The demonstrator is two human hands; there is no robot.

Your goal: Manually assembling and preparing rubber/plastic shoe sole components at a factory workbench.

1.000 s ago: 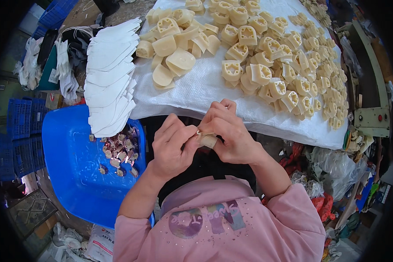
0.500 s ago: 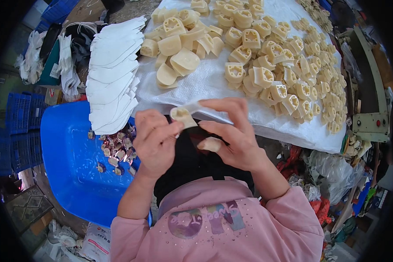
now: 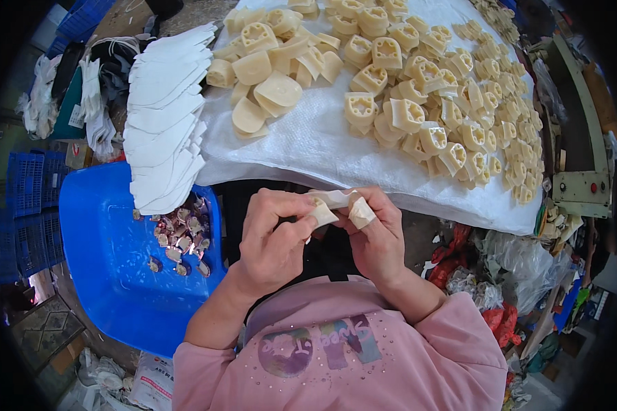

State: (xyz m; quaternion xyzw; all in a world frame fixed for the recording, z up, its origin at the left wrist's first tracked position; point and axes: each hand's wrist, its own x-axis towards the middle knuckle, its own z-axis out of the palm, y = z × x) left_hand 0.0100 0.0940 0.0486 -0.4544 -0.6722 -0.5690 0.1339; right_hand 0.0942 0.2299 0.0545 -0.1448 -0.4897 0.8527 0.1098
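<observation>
My left hand (image 3: 271,240) is closed on a small cream moulded piece (image 3: 322,214), its thumb and fingers pinching it in front of my body. A thin white strip (image 3: 332,197) runs from this piece across to my right hand (image 3: 378,240), whose fingers are closed on its other end. The right thumb wears a cream finger cover (image 3: 361,212). Ahead, on the white woven sheet (image 3: 267,156), lie a heap of similar cream pieces with scalloped openings (image 3: 408,115) and a smaller heap with flat rounded faces (image 3: 277,92).
White cut sheets (image 3: 163,123) overlap in a stack at the table's left. Below them stands a blue tub (image 3: 116,288) holding small reddish and cream parts (image 3: 184,236). Blue crates (image 3: 31,185) stand far left; plastic bags (image 3: 517,264) and a machine frame (image 3: 583,185) are at right.
Both hands have moved lower and closer together. The right fingers, spread before, have closed in around the strip's end beside the covered thumb. The view has shifted slightly.
</observation>
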